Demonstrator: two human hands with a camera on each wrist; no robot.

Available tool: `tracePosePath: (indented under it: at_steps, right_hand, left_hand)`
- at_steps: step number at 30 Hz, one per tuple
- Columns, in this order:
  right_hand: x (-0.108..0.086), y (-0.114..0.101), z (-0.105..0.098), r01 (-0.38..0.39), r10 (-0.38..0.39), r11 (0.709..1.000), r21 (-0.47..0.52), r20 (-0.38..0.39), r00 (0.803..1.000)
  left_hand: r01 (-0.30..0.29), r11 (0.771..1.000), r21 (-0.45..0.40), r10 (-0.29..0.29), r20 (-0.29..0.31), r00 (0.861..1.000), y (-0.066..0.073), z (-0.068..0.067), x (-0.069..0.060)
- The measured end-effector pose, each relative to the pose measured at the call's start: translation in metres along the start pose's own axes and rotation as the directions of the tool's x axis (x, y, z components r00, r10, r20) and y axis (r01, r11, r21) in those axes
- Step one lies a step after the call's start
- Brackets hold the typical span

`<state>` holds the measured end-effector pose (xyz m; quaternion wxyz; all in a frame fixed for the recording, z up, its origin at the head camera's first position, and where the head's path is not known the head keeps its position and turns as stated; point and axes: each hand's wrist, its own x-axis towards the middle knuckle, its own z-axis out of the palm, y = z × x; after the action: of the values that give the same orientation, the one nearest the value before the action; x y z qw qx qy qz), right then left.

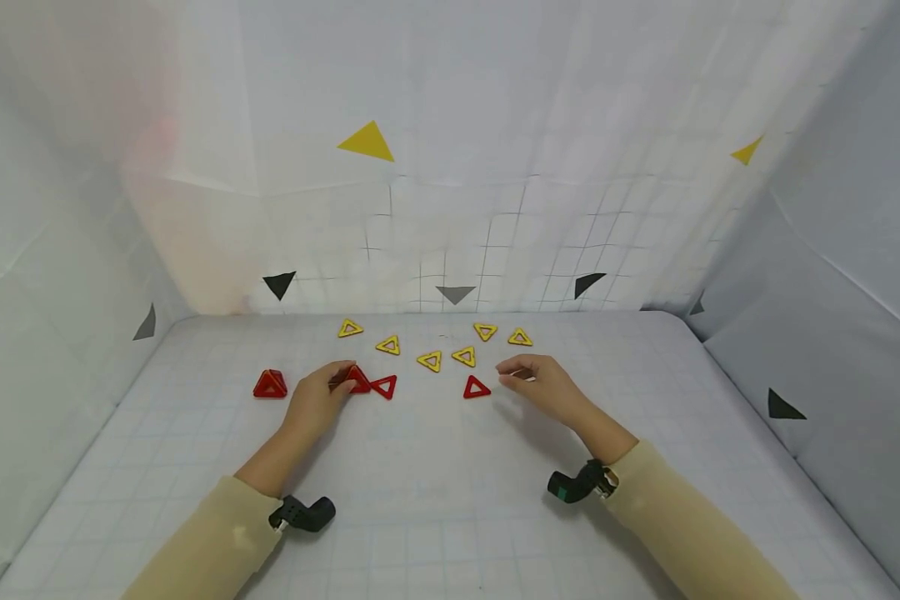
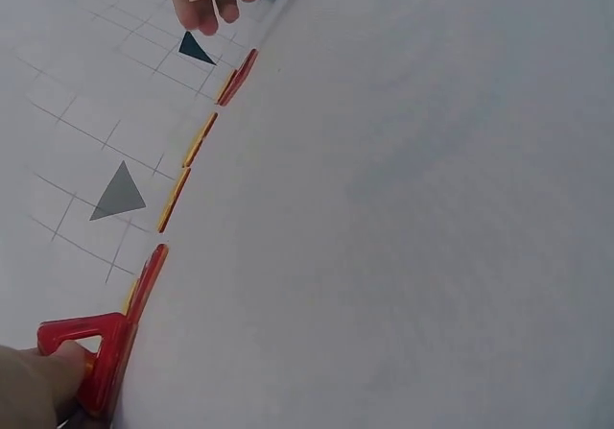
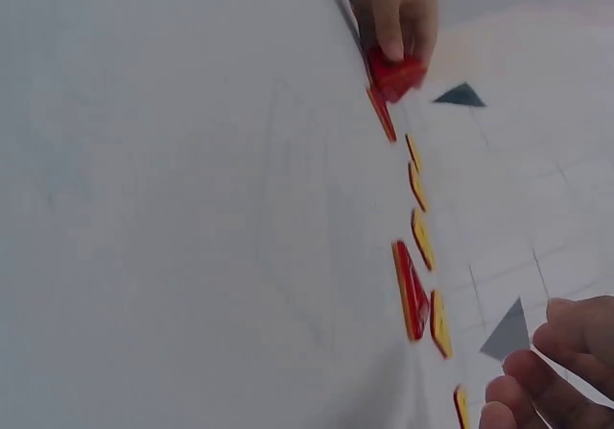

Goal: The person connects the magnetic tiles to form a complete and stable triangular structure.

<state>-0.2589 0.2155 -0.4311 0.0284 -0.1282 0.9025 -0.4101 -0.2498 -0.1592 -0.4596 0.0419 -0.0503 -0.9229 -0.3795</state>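
Note:
The left hand (image 1: pixel 317 406) pinches a red triangular piece (image 1: pixel 357 379), which stands up between thumb and fingers. Touching or very close to its right side lies a flat red triangle (image 1: pixel 385 386). The right hand (image 1: pixel 537 382) hovers with loosely bent fingers and holds nothing, just right of another red triangle (image 1: pixel 476 387). In the right wrist view the fingertips of the right hand (image 3: pixel 552 371) are apart. The left wrist view shows the left thumb against the red piece (image 2: pixel 86 338).
A red pyramid-like shape (image 1: pixel 270 384) stands at the left. Several yellow triangles, one of them (image 1: pixel 430 361) near the middle, lie scattered behind the red ones. White sheeting (image 1: pixel 450 233) with black, grey and yellow marks rises at the back and sides.

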Motion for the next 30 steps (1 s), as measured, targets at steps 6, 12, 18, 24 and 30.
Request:
tracePosePath:
  at_steps: [6, 12, 18, 24, 30]
  right_hand:
    - [0.014, 0.015, -0.008, -0.032, 0.031, 0.999, -0.019, -0.053, 0.998]
    - [0.026, 0.025, -0.016, -0.081, 0.078, 0.996, -0.033, -0.088, 0.993]
    - [0.034, 0.032, -0.023, -0.119, 0.115, 0.992, -0.030, -0.114, 0.987]
    - [0.039, 0.037, -0.027, -0.152, 0.151, 0.988, -0.001, -0.126, 0.980]
    - [0.043, 0.042, -0.029, -0.173, 0.170, 0.985, -0.013, -0.131, 0.977]
  left_hand:
    - [-0.012, 1.000, -0.017, 0.012, -0.002, 1.000, -0.002, 0.003, 0.001]
    - [-0.016, 0.999, -0.033, 0.016, 0.005, 1.000, -0.002, 0.005, 0.000]
    - [-0.007, 1.000, -0.024, 0.007, -0.008, 1.000, 0.003, 0.004, -0.001]
    - [-0.058, 0.998, 0.002, 0.058, -0.070, 0.996, 0.013, 0.004, -0.002]
    - [-0.095, 0.995, -0.014, 0.093, -0.102, 0.990, 0.031, 0.010, -0.010]
